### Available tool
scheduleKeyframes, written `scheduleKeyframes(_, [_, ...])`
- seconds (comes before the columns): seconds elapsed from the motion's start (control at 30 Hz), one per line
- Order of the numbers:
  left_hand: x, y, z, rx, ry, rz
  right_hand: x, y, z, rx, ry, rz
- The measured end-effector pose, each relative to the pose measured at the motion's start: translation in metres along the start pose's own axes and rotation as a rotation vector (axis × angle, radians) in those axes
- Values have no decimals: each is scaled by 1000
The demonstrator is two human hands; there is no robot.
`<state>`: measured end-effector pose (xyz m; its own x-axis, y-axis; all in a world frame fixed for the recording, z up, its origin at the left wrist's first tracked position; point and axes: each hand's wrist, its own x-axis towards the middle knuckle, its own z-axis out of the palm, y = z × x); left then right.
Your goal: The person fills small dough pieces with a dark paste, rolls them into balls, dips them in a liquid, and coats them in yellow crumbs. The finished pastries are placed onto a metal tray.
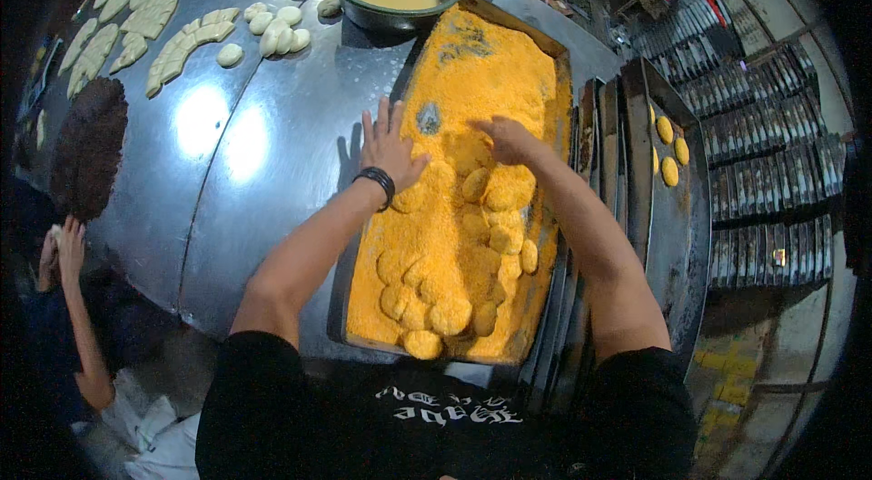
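A long metal tray point(565, 85) filled with orange crumbs point(504, 62) lies in front of me. Several crumb-coated dough pieces point(450, 315) rest in its near half, some bunched together. My left hand point(392, 153), with a dark bracelet at the wrist, reaches over the tray's left side. Its fingers are spread over the crumbs beside a coated piece, and it grips nothing. Across from it, my right hand point(513, 140) is low over the crumbs, just beyond more coated pieces point(509, 187). Its fingers point left, stretched out, and the lower ones are partly hidden.
A dark basin point(395, 21) of pale yellow liquid stands beyond the tray. White dough pieces point(195, 44) and a brown crumbly mound point(91, 148) lie left. Other people's hands point(68, 253) work at left and top. Stacked baking trays point(668, 226), some pieces on top, stand right.
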<state>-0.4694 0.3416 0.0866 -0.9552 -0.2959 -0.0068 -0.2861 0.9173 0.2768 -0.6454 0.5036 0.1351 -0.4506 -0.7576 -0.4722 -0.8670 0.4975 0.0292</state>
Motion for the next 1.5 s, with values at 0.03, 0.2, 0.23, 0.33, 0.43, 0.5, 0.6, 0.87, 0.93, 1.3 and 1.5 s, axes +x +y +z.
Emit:
scheduleKeyframes(0.03, [-5, 2, 0, -7, 8, 27, 5, 5, 5, -55, -81, -21])
scheduleKeyframes(0.2, [-24, 6, 4, -36, 37, 111, -20, 7, 1, -214, -68, -106])
scheduleKeyframes(0.23, [-29, 10, 8, -42, 5, 136, -28, 11, 5, -179, 4, -151])
scheduleKeyframes(0.33, [-33, 13, 16, -112, -2, 210, -60, 33, 19, 255, 289, -181])
scheduleKeyframes(0.43, [-33, 15, 9, -422, -19, 143, -90, 31, 20, 1140, 388, -15])
scheduleKeyframes(0.5, [-35, 22, -16, -749, -171, -64, -113, 9, -17, 1487, 257, 26])
scheduleKeyframes(0.6, [-36, 31, -12, -1614, -265, -340, -143, -6, -49, 1623, 140, -16])
scheduleKeyframes(0.87, [-58, 98, -46, -1850, -374, -232, -217, -4, -48, 1948, 177, -99])
scheduleKeyframes(0.93, [-72, 103, -58, -1874, -454, -140, -240, 13, -46, 1960, 252, -56])
scheduleKeyframes(1.3, [-165, 54, -21, -1930, -125, -649, -311, 287, 32, 355, 1112, 778])
scheduleKeyframes(1.5, [-188, 52, -28, -1952, -22, -641, -292, 339, 133, -160, 1061, 784])
